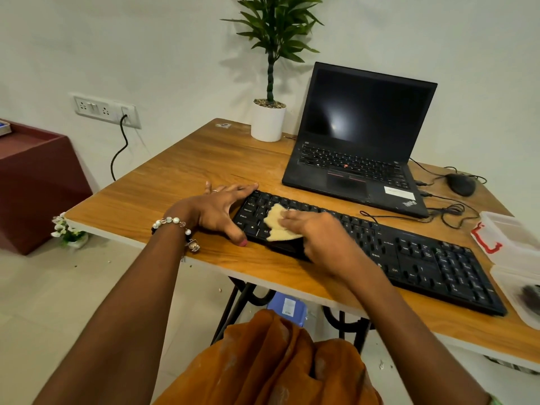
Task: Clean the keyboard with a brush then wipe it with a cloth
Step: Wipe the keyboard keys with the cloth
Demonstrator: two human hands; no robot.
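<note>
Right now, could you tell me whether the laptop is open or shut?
Open: the laptop has its lid raised, with the dark screen and its keys both showing.

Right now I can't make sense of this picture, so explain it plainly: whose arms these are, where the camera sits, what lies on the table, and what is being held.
No machine here: the camera sits on a person's head, looking down at their arms. The left hand steadies the keyboard's end. The right hand presses a beige cloth onto the keys. On the wooden table also stand a laptop, a potted plant, a mouse and plastic boxes.
</note>
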